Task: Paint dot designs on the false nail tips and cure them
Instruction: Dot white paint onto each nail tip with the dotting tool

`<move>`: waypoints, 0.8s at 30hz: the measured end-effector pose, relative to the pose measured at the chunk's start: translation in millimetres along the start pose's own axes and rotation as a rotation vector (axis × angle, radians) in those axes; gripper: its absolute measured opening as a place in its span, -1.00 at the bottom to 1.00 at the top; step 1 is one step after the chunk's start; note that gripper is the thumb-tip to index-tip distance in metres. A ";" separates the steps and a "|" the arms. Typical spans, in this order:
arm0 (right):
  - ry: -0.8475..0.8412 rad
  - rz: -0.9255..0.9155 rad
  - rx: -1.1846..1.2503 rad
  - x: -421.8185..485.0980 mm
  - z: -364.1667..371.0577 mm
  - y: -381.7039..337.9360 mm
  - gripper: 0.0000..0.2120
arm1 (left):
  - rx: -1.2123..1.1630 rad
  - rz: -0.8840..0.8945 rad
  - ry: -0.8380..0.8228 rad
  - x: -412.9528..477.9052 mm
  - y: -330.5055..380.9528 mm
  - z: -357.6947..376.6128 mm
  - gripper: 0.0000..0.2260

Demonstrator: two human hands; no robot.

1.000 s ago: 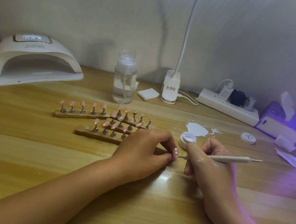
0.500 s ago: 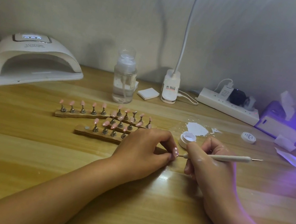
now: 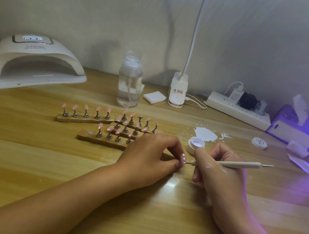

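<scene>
No real move: dotting pen [image 3: 243,164] still at nail tip [image 3: 183,158].
My left hand [image 3: 150,152] pinches it, right hand [image 3: 220,168] grips pen.

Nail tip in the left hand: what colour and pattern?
The nail tip is pink with white dots, best in the head view.

The nail lamp [image 3: 34,63] sits far left of you, the bottle [image 3: 129,84] behind the nail stands [image 3: 108,122], the power strip [image 3: 238,110] right.
</scene>
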State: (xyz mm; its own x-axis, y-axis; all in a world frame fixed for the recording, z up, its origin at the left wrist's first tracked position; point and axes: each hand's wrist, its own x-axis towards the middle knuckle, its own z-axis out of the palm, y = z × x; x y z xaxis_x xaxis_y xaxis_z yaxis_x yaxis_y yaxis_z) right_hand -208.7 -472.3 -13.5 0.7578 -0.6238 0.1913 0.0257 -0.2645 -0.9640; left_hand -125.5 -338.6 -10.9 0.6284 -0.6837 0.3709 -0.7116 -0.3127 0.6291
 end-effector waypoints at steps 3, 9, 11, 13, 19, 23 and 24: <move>0.008 -0.005 0.004 0.3 -0.3 0.1 -0.77 | 0.002 0.001 0.002 0.1 0.4 -0.4 -0.81; 0.032 0.014 0.035 -1.2 -0.3 -3.0 -0.77 | -0.002 0.004 -0.006 -0.5 1.0 -0.7 -0.81; 0.064 0.038 0.080 -1.7 -1.4 -5.2 -0.78 | -0.010 0.008 -0.004 -0.8 1.1 -0.9 -0.82; 0.084 0.054 0.129 -1.7 -2.6 -6.6 -0.76 | -0.018 0.009 -0.002 -1.3 1.2 -1.1 -0.82; 0.096 0.041 0.284 -1.8 -3.9 -9.5 -0.75 | -0.019 -0.005 -0.010 -1.0 0.7 -2.1 -0.84; 0.057 0.033 0.256 -0.4 -4.5 -7.9 -0.74 | -0.023 -0.012 -0.007 -1.3 0.8 -2.1 -0.86; 0.048 0.035 0.225 -0.7 -4.5 -7.4 -0.72 | -0.035 -0.022 -0.006 -1.2 0.7 -1.8 -0.87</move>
State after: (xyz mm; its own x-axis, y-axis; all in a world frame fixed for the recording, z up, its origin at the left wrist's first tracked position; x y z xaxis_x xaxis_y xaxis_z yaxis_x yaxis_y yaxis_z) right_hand -212.4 -473.3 -5.7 0.7289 -0.6656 0.1601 0.1485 -0.0746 -0.9861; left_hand -126.1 -336.8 -9.6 0.6416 -0.6809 0.3532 -0.6864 -0.3042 0.6606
